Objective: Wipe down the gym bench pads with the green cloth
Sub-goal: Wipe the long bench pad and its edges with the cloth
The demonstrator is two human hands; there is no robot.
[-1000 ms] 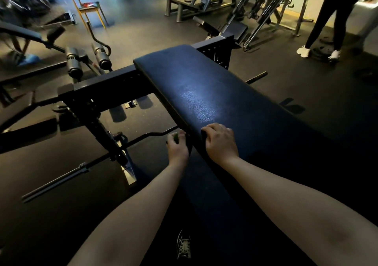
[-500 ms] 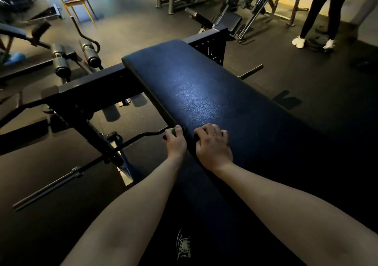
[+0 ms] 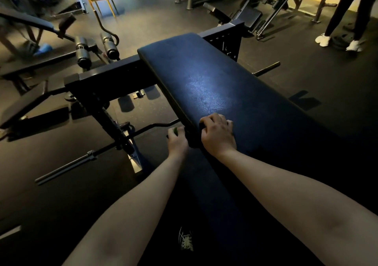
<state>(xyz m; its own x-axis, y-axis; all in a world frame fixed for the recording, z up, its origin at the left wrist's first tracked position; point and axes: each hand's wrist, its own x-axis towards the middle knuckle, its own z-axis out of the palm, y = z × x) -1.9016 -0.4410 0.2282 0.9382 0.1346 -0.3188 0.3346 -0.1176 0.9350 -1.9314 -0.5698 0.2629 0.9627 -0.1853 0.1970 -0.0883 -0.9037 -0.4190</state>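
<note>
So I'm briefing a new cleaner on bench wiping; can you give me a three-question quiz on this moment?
1. True or false: the left hand works the bench pad's side edge.
2. Which hand holds the green cloth? A) left B) right
3. Where does the right hand rest?

Key:
1. True.
2. A. A bit of green shows at the left hand's fingers.
3. On top of the pad, by its left edge, fingers curled.
</note>
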